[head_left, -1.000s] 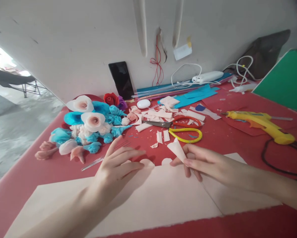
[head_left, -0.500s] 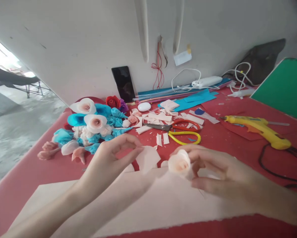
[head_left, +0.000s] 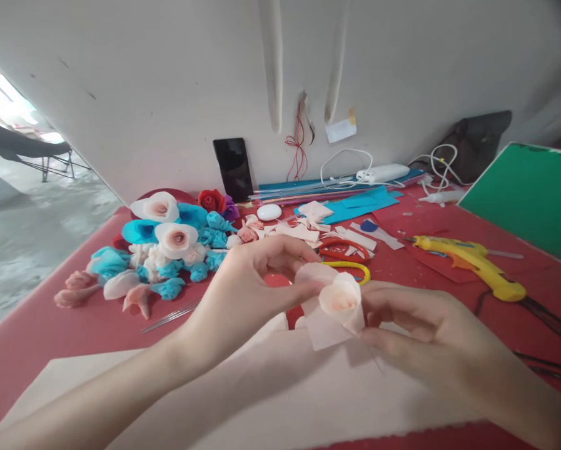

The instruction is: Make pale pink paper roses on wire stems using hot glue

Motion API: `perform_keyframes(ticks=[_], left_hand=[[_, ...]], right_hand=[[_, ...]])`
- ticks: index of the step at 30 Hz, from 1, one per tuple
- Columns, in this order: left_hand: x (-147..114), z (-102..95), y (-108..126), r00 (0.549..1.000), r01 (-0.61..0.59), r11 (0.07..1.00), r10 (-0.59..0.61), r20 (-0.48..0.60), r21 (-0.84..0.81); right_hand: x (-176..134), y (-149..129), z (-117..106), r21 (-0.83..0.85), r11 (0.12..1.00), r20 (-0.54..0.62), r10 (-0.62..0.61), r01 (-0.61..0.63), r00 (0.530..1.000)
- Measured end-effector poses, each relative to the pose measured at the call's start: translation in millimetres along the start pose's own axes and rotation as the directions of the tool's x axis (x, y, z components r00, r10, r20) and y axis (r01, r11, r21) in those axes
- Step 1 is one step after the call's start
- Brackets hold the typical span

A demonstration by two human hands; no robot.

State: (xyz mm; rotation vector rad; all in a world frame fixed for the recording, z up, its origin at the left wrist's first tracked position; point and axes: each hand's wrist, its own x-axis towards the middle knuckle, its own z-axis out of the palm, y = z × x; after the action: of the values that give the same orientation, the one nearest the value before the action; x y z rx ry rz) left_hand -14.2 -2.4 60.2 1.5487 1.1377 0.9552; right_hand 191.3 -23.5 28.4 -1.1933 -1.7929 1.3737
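Observation:
My right hand [head_left: 416, 334] pinches a small pale pink paper rose [head_left: 341, 300] near its base, with the bloom facing me. A cut paper petal [head_left: 320, 328] is pinched at its upper edge by my left hand [head_left: 261, 275]. The petal lies against the left side and underside of the rose, overlapping it. Below both hands spreads a large pale pink paper sheet [head_left: 242, 400]. Just beyond the fingers are scissors [head_left: 350, 265] with one red and one yellow handle, their blades hidden behind my left hand.
Several finished paper flowers [head_left: 177, 240] are heaped at the left, near thin wires [head_left: 172, 315]. A yellow glue gun [head_left: 472, 256] lies at the right with its black cord. Paper scraps [head_left: 294, 231], a phone [head_left: 233, 169], blue paper [head_left: 355, 203] and a green board [head_left: 524, 194] stand farther back.
My left hand has moved right, bringing the petal from a spot apart from the rose up against it. The right hand keeps its hold on the rose. The view has tilted slightly upward.

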Motion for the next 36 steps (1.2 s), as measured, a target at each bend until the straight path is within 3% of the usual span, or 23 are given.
perform_keyframes(ticks=[6, 13, 17, 19, 20, 22, 24, 25, 34, 36], left_hand=[[3.1, -10.2, -18.8, 0.991, 0.116, 0.993, -0.118, -0.056, -0.028], [8.8, -17.4, -32.2, 0.986, 0.16, 0.985, -0.156, -0.064, 0.067], [18.6, -14.5, -44.7, 0.986, 0.167, 0.983, -0.167, -0.003, 0.081], [25.0, -9.4, -50.9, 0.984, 0.166, 0.981, -0.171, 0.042, 0.095], [28.2, -5.9, -53.3, 0.982, 0.166, 0.98, -0.174, 0.067, 0.107], [34.0, 2.5, -56.5, 0.976, 0.163, 0.977, -0.179, 0.119, 0.138], [38.0, 11.1, -57.4, 0.97, 0.151, 0.972, -0.181, 0.164, 0.178], [39.1, 15.0, -57.3, 0.967, 0.143, 0.969, -0.179, 0.18, 0.2], [36.2, 27.3, -58.0, 0.964, 0.09, 0.944, -0.163, 0.211, 0.319], [36.4, 27.4, -60.1, 0.959, 0.086, 0.941, -0.167, 0.227, 0.326]], right_hand=[[7.5, 3.6, -1.6, 0.096, 0.988, 0.066, 0.118, -0.124, 0.991], [7.6, -1.6, -9.7, 0.084, 0.988, -0.072, 0.135, -0.129, 0.988], [11.2, -2.0, -23.5, 0.047, 0.987, -0.13, 0.161, -0.156, 0.978], [16.5, -0.9, -34.1, 0.013, 0.989, -0.028, 0.148, -0.147, 0.989], [19.7, -0.2, -39.5, 0.0, 0.99, 0.099, 0.142, -0.143, 0.985], [25.5, 1.2, -48.9, -0.057, 0.991, 0.404, 0.134, -0.122, 0.905], [28.7, 2.4, -53.9, -0.137, 0.987, 0.589, 0.147, -0.081, 0.795], [28.8, 2.7, -54.4, -0.176, 0.983, 0.621, 0.158, -0.06, 0.767], [14.9, -5.9, -41.8, -0.344, 0.931, 0.689, 0.165, 0.118, 0.706], [9.7, -3.5, -37.3, -0.385, 0.908, 0.653, 0.141, 0.165, 0.744]])
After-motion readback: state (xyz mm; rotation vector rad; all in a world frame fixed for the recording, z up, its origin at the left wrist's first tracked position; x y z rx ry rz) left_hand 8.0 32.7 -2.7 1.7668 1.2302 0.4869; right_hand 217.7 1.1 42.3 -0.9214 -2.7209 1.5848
